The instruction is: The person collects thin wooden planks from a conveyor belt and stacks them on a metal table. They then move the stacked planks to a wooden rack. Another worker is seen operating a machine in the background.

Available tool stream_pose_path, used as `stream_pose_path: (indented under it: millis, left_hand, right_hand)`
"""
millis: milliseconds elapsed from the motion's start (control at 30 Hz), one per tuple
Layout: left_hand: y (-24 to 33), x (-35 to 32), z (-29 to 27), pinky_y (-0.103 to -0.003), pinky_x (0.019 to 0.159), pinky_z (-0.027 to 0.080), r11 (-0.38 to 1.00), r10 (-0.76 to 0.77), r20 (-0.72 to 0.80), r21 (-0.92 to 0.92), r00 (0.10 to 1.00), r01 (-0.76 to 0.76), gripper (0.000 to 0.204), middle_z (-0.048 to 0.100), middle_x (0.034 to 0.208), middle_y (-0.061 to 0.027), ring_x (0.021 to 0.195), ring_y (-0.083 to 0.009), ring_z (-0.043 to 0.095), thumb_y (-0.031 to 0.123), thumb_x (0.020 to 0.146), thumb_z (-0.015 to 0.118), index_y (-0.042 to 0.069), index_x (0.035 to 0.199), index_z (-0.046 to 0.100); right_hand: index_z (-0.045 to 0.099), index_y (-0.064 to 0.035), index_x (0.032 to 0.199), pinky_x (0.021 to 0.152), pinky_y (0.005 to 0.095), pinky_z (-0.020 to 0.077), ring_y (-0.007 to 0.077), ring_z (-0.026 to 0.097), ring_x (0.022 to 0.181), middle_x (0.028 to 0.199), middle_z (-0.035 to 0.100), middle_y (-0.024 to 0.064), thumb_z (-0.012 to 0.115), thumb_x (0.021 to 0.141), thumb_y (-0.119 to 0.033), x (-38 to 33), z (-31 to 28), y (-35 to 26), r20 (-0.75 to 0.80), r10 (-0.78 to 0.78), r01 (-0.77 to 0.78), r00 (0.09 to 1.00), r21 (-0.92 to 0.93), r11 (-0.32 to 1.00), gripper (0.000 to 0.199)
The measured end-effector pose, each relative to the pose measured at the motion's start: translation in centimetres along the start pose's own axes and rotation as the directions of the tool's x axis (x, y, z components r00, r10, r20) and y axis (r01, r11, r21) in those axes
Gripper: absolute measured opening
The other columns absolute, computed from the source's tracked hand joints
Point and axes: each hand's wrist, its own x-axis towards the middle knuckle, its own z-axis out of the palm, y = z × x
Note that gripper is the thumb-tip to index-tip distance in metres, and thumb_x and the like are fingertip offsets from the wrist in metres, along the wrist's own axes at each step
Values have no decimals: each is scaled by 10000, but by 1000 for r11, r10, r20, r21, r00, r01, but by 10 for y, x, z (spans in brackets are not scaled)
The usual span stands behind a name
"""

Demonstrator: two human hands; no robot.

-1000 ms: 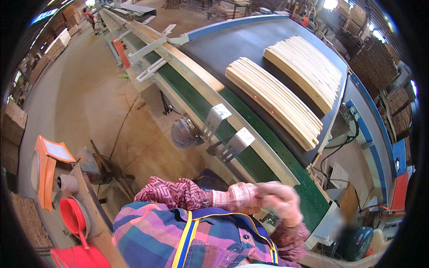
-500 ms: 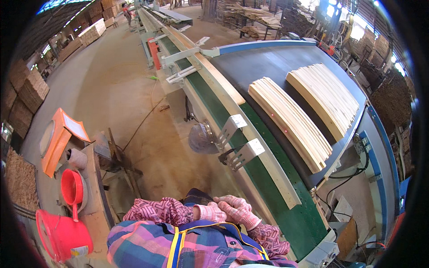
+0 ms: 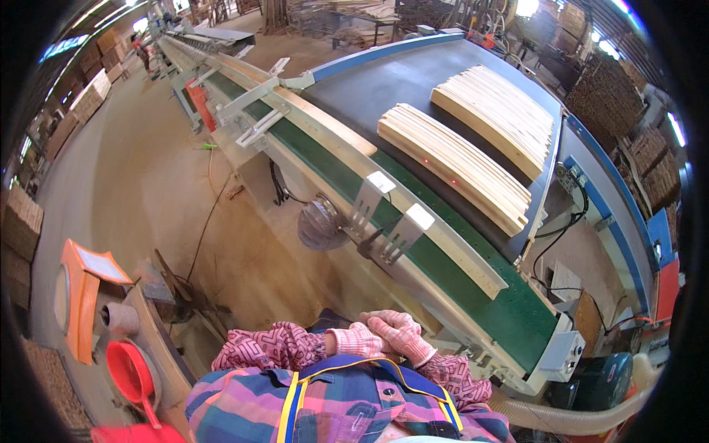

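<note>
Both my hands wear pink knitted gloves and rest folded together against my chest. My right hand [image 3: 405, 332] lies over my left hand [image 3: 360, 342], and neither holds anything. In front of me runs a long green conveyor belt [image 3: 443, 258] with a wooden guide rail [image 3: 384, 192] along it. Beyond the rail, two batches of pale curved wooden slats, the near one [image 3: 454, 164] and the far one [image 3: 496, 117], lie side by side on a dark wide belt [image 3: 384, 81]. My hands are well short of the belt and the slats.
Two metal brackets [image 3: 391, 214] stick out from the conveyor's near side above a round motor housing [image 3: 319, 221]. A red funnel [image 3: 127, 369] and an orange clipboard [image 3: 87, 288] lie at my left. Cables trail over the dusty floor. Stacked wood fills the far right.
My right hand has come down from a raised position on the right and now lies folded over my left hand at my chest. The view has tilted slightly.
</note>
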Motion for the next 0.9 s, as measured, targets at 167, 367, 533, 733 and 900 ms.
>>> stream_pose_path:
  millis: [167, 367, 533, 733, 900]
  left_hand:
    - [55, -80, -8, -355, 1064, 377, 943, 103, 47, 312, 994, -113, 403, 511, 1371, -125, 1274, -256, 485, 269, 986, 517, 106, 1354, 519]
    - [-21, -134, -47, -332, 1101, 345, 987, 114, -76, -101, 991, -121, 416, 439, 1434, -102, 1340, -224, 411, 265, 1006, 480, 106, 1389, 462]
    - [-27, -176, -62, -346, 1044, 417, 642, 359, -142, 755, 922, -134, 397, 532, 1341, -108, 1276, -261, 482, 343, 996, 471, 138, 1332, 519]
    - [118, -217, -68, -457, 858, 502, 538, 169, -346, 817, 923, 208, 472, 655, 1123, -156, 1041, -368, 612, 453, 927, 522, 116, 1253, 576]
    - [141, -197, -123, -321, 709, 571, 494, 809, -435, 868, 394, -56, 99, 726, 896, -117, 770, -219, 696, 13, 821, 711, 21, 919, 723]
  right_hand:
    - [672, -17, 1169, 945, 327, 485, 207, 635, 1068, 1137, 690, 145, 595, 941, -250, 31, 49, -11, 15, 26, -26, 1000, 50, 998, 335]
    - [691, -92, 1163, 941, 325, 496, 228, 649, 1065, 1122, 695, 123, 601, 931, -321, 80, 111, -32, 90, 121, -105, 989, -160, 982, 339]
    - [691, -96, 1148, 910, 366, 512, 286, 656, 1024, 1058, 700, 136, 584, 933, -328, 106, 138, -44, 175, -164, 214, 971, -325, 921, 334]
    - [704, -123, 1051, 735, 370, 572, 292, 689, 840, 940, 716, 91, 690, 852, -180, 134, 36, -124, -12, -815, 552, 580, -730, 403, 207]
    - [689, -50, 1108, 800, 315, 532, 233, 667, 896, 1003, 704, 106, 671, 885, -95, 130, -109, -179, -260, -789, 170, 556, -894, 415, 229]
